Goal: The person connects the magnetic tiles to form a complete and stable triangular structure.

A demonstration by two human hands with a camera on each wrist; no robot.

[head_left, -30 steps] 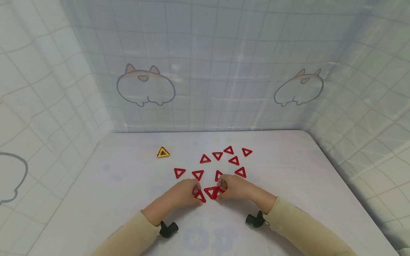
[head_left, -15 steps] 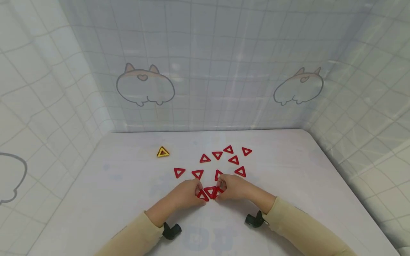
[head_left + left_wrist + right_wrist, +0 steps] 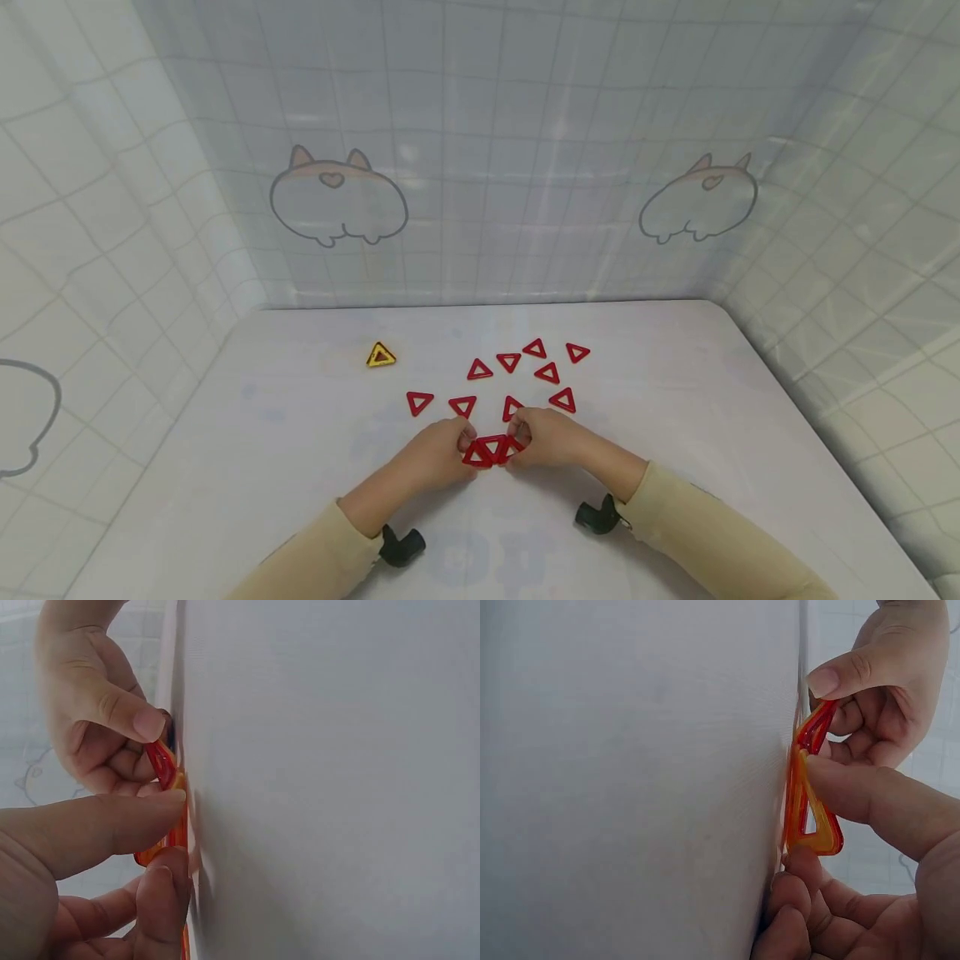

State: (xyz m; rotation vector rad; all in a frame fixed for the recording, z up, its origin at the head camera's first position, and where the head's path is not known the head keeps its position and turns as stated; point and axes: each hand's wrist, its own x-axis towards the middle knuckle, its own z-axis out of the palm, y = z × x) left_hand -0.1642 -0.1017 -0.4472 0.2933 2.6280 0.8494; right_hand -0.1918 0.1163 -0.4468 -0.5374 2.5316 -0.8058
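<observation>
In the head view my left hand (image 3: 441,450) pinches a red hollow triangle tile (image 3: 477,465) between thumb and fingers. My right hand (image 3: 547,439) pinches another red triangle tile (image 3: 504,456). Between them is a third, middle triangle tile (image 3: 492,438), point toward me, its sides meeting both held tiles. The right wrist view shows the right hand's tile (image 3: 823,841) tilted up from the white tabletop, its near face orange. Beyond it, the left hand's tile (image 3: 817,729) also leans at a slant. Fingers partly cover both held tiles.
Several loose red triangle tiles (image 3: 547,372) lie spread beyond the hands; one triangle tile (image 3: 509,410) lies right by my right fingers. A yellow triangle (image 3: 381,356) sits at the back left. A grid-patterned curtain (image 3: 487,167) encloses the white table (image 3: 300,400) at the back and sides.
My left hand has brought its tile rightward up against the middle tile, and turned it so its base faces me. The right hand stays nearly still. The loose tiles have not moved.
</observation>
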